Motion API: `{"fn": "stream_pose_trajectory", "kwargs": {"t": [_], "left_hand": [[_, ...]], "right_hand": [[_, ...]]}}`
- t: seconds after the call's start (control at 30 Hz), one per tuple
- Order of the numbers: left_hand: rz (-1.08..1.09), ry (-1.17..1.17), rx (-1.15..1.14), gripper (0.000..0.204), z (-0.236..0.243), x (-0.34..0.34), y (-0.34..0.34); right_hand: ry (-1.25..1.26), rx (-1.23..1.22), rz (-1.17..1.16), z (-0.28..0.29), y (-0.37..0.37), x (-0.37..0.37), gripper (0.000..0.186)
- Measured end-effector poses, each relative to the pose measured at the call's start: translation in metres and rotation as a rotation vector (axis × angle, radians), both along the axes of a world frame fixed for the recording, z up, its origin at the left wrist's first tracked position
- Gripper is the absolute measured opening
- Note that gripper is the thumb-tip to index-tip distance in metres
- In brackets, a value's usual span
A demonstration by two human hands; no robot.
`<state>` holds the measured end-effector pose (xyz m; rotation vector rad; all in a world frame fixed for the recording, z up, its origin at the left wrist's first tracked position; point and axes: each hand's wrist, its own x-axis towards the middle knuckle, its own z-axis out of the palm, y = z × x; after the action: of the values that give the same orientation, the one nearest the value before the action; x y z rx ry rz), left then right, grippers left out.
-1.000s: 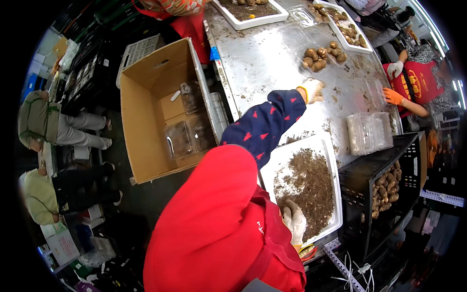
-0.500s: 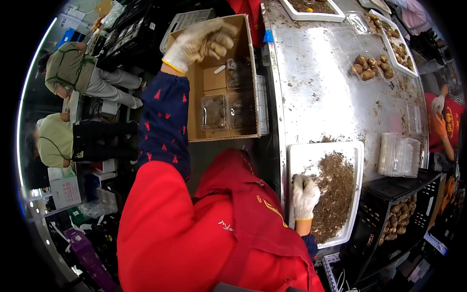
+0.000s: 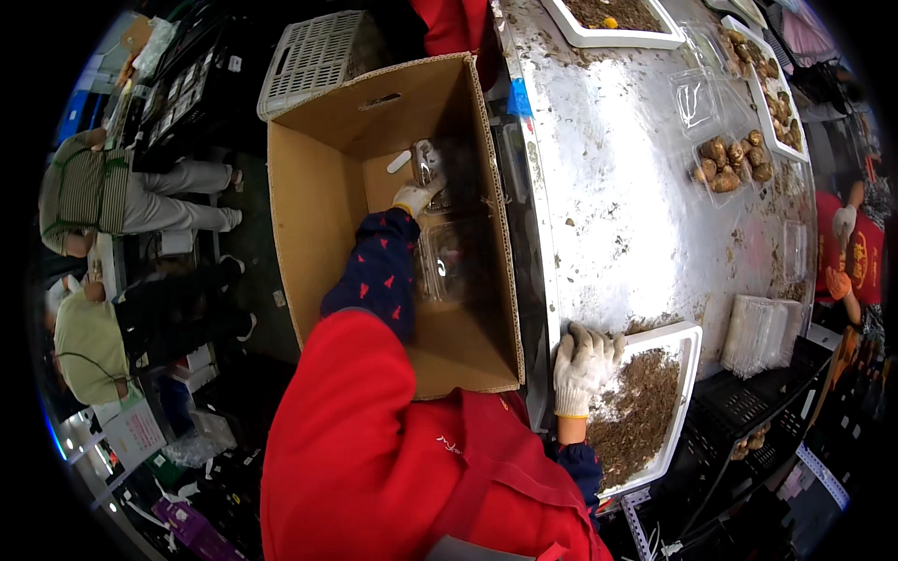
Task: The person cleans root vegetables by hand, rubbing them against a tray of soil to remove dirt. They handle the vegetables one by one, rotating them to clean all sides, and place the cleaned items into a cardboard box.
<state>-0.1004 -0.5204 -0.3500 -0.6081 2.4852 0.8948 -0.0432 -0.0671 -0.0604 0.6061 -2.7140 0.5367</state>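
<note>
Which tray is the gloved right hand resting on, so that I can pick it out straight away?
Start at the long metal table and follow it to its near end. The white tray there holds loose brown crumbly matter, with the right hand on its near-left corner. Unlike the far trays, it holds no round brown lumps.

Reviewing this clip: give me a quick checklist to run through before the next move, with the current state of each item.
1. Left hand inside the cardboard box, at a clear plastic container: ok.
2. Firm grip on that container: cannot tell, fingers partly hidden.
3. Right hand resting on the corner of the white tray of brown debris: ok.
4. Both hands gloved: ok.
5. Tray fully on the metal table: not ok, it overhangs the near edge.
</note>
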Motion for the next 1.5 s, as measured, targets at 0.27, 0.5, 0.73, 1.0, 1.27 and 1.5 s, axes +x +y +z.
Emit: {"fn": "stream_pose_trajectory", "kwargs": {"t": [0.27, 0.5, 0.73, 1.0, 1.27, 1.5], "left_hand": [[0.464, 0.416, 0.373, 0.036, -0.028, 0.014, 0.027], [0.599, 0.497, 0.570, 0.035, 0.054, 0.001, 0.032], [0.834, 0.753, 1.072, 0.028, 0.241, 0.006, 0.040], [0.374, 0.845, 1.417, 0.034, 0.392, 0.025, 0.076], [0.335, 0.626, 1.268, 0.028, 0.426, -0.066, 0.190], [0.126, 0.459, 0.903, 0.030, 0.325, -0.162, 0.214]], "right_hand": [[0.024, 0.006, 0.018, -0.004, 0.002, 0.000, 0.014], [0.014, -0.044, 0.027, -0.010, 0.017, 0.005, 0.008], [0.012, -0.059, 0.013, -0.005, 0.021, 0.008, 0.006], [-0.122, 0.022, -0.065, -0.018, 0.026, 0.013, 0.007], [0.086, -0.112, -0.073, -0.024, 0.027, 0.007, 0.004], [0.107, -0.204, -0.041, -0.021, 0.027, 0.004, 0.003]]}}
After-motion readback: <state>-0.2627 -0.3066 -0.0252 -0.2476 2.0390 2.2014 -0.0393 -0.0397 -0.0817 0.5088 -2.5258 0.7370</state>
